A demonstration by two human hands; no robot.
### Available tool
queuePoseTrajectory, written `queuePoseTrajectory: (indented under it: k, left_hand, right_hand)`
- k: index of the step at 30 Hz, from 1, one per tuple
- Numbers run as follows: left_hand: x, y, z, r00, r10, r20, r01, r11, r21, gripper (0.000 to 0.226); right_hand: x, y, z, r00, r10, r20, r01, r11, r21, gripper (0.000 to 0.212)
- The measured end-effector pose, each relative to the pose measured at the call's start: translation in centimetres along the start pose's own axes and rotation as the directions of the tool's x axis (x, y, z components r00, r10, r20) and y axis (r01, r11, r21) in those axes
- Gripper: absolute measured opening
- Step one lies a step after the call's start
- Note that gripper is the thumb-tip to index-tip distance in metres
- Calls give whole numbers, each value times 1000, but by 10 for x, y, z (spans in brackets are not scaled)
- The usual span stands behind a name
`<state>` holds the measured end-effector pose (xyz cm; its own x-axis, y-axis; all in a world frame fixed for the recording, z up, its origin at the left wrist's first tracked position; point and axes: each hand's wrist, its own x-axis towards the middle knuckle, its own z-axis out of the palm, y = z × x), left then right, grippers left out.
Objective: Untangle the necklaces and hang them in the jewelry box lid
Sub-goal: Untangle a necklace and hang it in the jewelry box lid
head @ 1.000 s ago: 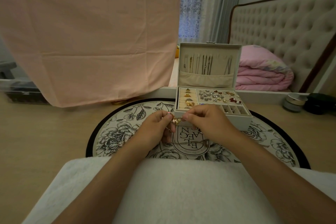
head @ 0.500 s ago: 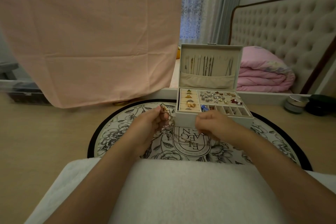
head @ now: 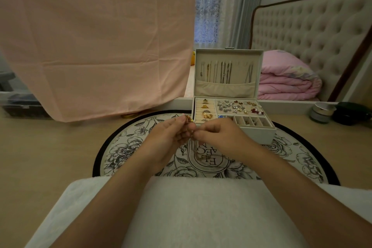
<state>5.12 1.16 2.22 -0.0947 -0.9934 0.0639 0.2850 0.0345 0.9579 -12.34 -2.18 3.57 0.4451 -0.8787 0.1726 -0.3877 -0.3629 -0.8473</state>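
Note:
A cream jewelry box stands open on a round floral mat, its upright lid holding several thin necklaces on hooks above a pocket. My left hand pinches a gold necklace by its beaded pendant, just left of the box's front corner. My right hand grips the same necklace's chain a little lower, fingertips touching the left hand. The thin chain hangs down onto the mat. Trays in the box hold rings and earrings.
The round floral mat lies on a wooden floor. A pink sheet hangs at the left. A folded pink quilt lies beside a tufted headboard. A small jar and a dark case sit at the right. White cloth covers my lap.
My hands drew apart half a second ago, the left lifting the pendant, and the right hand has now come back up to meet the left on the chain.

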Motion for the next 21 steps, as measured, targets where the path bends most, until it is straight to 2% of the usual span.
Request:
queuePoseTrajectory:
  k: [3, 6, 8, 11, 14, 17, 21]
  left_hand:
    - [-1, 5, 0, 999, 19, -28, -16, 995, 96, 29]
    - [0, 4, -4, 998, -4, -60, 7, 999, 54, 30]
    - [2, 2, -7, 998, -25, -57, 25, 1000, -10, 33]
    - [5, -1, -7, 995, -60, -76, 51, 993, -111, 25]
    - [6, -2, -6, 995, -65, -80, 54, 989, -138, 19]
    - [6, -3, -7, 991, -55, -123, 46, 996, -71, 18]
    - [6, -3, -15, 980, -50, -190, 44, 998, -34, 18]
  right_hand:
    - [0, 2, 3, 998, -22, -64, 30, 991, 133, 7]
    - [-1, -4, 1, 992, 15, -125, 21, 959, 281, 12]
    - [0, -5, -1, 996, 77, -50, -48, 902, 429, 28]
    - [2, -2, -4, 990, 113, 82, -138, 739, 659, 44]
    - [3, 3, -6, 994, 95, 50, -105, 754, 649, 55]
    - [2, 5, -14, 993, 117, 8, -91, 729, 678, 44]
    - [2, 10, -29, 992, 121, 17, -84, 571, 817, 25]
